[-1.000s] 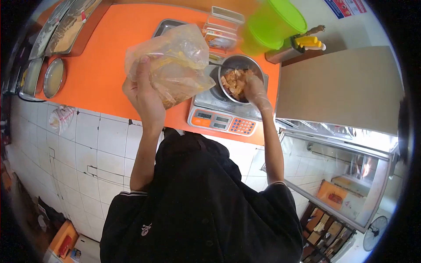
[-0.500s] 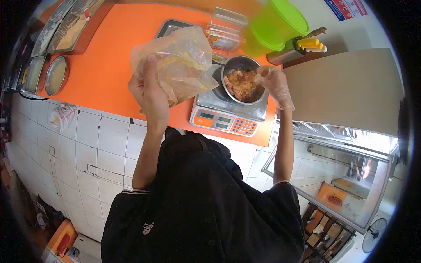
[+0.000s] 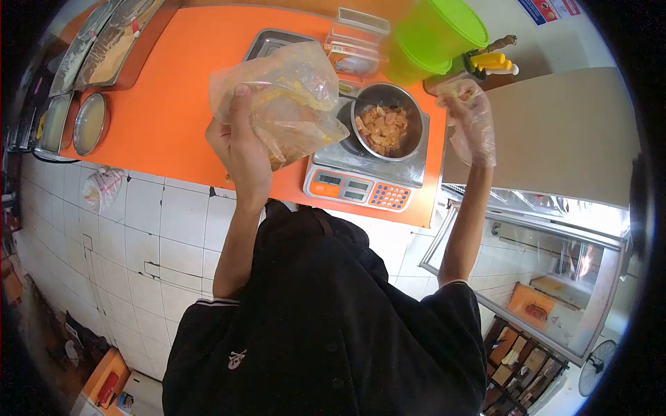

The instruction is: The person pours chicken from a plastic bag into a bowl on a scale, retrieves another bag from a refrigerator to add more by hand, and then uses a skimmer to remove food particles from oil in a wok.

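My left hand, bare, is closed on a clear plastic bag with orange-yellow sauce smeared inside. The bag is held tilted above the orange counter, its opening toward the right. My right hand wears a thin clear plastic glove with sauce on the fingertips. It is raised to the right of the bowl, fingers loosely bent and apart, and I can make out nothing held in them. Sauce-coated raw meat pieces lie in a steel bowl, which stands on a digital scale. The scale's digits are unreadable.
Green plastic tubs, clear plastic holders and a knife block stand behind the bowl. A metal tray is partly behind the bag. Breading trays and a round bowl are at the left. An open glass door is at lower right.
My right hand has moved from the bowl's right rim outward to the right and up, uncovering the meat. My left hand and the bag have hardly moved.
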`<action>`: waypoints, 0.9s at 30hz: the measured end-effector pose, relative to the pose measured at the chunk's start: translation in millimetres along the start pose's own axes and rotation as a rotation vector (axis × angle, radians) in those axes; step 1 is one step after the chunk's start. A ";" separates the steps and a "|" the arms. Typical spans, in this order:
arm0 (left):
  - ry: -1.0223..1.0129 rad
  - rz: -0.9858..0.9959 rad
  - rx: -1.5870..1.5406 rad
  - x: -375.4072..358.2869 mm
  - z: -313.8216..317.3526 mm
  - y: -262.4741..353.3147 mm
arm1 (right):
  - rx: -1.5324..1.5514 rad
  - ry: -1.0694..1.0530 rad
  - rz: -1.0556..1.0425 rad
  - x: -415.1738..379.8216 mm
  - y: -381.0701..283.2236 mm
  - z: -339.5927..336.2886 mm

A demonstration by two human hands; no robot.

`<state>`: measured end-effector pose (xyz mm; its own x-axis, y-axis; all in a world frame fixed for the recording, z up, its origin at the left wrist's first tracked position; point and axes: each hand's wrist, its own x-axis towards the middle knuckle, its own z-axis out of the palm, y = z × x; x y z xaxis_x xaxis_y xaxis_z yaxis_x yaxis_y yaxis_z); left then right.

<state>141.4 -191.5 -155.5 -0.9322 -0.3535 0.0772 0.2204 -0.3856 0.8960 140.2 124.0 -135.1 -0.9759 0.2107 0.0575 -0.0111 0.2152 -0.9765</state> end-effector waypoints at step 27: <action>-0.072 0.008 0.044 0.1 4.2 -7.3 | -0.957 -0.339 -0.177 -21.8 56.2 45.9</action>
<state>138.5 -185.1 -160.2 -0.9491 -0.2936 0.1139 0.2161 -0.3445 0.9136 150.9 87.7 -200.8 -0.9890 -0.1460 -0.0220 -0.1271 0.9176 -0.3768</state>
